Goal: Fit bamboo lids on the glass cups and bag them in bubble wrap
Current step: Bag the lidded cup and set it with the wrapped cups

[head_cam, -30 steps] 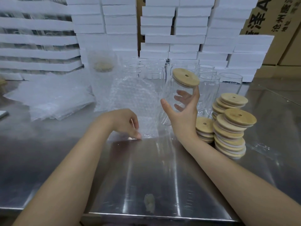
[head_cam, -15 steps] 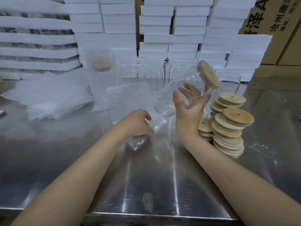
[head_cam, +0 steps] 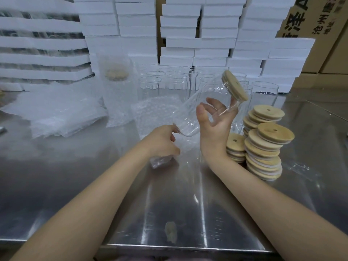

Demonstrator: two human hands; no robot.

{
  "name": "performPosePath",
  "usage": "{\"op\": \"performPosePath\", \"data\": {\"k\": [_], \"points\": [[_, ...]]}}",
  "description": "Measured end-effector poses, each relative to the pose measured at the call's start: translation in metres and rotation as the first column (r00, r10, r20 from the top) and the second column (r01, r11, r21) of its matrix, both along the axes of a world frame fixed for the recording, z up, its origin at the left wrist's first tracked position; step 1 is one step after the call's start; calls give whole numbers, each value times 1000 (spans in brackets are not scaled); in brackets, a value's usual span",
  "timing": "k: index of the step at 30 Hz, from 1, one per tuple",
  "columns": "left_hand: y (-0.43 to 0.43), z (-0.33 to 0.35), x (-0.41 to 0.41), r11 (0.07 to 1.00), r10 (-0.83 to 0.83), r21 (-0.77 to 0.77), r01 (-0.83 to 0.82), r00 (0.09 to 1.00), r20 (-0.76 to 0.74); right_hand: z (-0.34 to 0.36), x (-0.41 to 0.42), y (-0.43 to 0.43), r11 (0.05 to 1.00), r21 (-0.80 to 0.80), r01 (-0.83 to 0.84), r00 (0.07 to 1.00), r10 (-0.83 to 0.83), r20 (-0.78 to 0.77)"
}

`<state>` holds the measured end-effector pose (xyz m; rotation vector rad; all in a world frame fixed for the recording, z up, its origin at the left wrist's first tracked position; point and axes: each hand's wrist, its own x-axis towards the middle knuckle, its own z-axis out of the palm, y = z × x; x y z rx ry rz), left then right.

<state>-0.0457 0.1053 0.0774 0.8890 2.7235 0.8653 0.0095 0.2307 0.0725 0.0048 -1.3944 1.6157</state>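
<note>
My right hand [head_cam: 214, 119] grips a clear glass cup [head_cam: 190, 117] fitted with a bamboo lid [head_cam: 234, 84]. The cup is tilted, base down-left and lid up-right. My left hand [head_cam: 162, 143] pinches a clear bubble wrap bag [head_cam: 162, 161] on the steel table, just below the cup's base. More flat bubble wrap [head_cam: 154, 112] lies behind it. Stacks of bamboo lids [head_cam: 263, 146] stand to the right of my right wrist. Several open glass cups [head_cam: 175, 81] stand in rows at the back.
A bubble-wrapped lidded cup [head_cam: 117, 91] stands at the back left beside a heap of bubble wrap bags [head_cam: 54, 110]. White foam blocks [head_cam: 197, 34] are stacked along the back, cardboard boxes [head_cam: 323, 25] at far right. The steel table [head_cam: 178, 204] edge runs near me.
My right hand tipped the lidded cup from upright to slanted, base toward my left hand. My left hand moved right and lifted the edge of a bubble wrap bag.
</note>
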Motion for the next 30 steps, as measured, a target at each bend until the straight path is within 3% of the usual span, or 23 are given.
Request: {"op": "performPosePath", "data": {"k": [4,8,14,18,21,23,24,25,26,27,28,30], "points": [[2,-4,2,959,124,263,-108,991,-48,-1,-1,1,1000,-5,4,1000,-4,-9],[7,-5,3,927,144,359,-111,987,-68,1,1,-1,999,-18,-26,999,26,-29],[11,-2,3,805,168,550,-223,974,148,1,1,-4,996,-44,-71,997,73,34],[6,3,-4,593,177,719,-363,929,324,-1,0,-1,999,-38,3,995,1,99],[8,9,-4,429,58,796,-427,892,448,-1,0,0,998,-55,23,992,-16,123],[9,12,-3,406,1,816,-410,894,449,2,1,1,997,-63,51,993,-44,108],[7,10,-3,466,13,829,-311,939,345,3,1,1,996,-61,67,993,-60,100],[3,8,-3,614,39,779,-124,991,127,4,1,2,995,-61,79,993,-73,92],[-1,5,-3,795,27,602,76,987,-160,4,2,3,994,-62,85,993,-80,86],[-3,0,-5,907,-46,371,200,922,-385,5,2,3,994,-66,82,994,-77,81],[-4,-6,-9,946,-131,192,261,850,-511,5,3,1,995,-69,70,995,-64,82],[-4,-11,-11,947,-166,116,299,768,-619,4,4,-3,998,-70,4,995,3,97]]}}
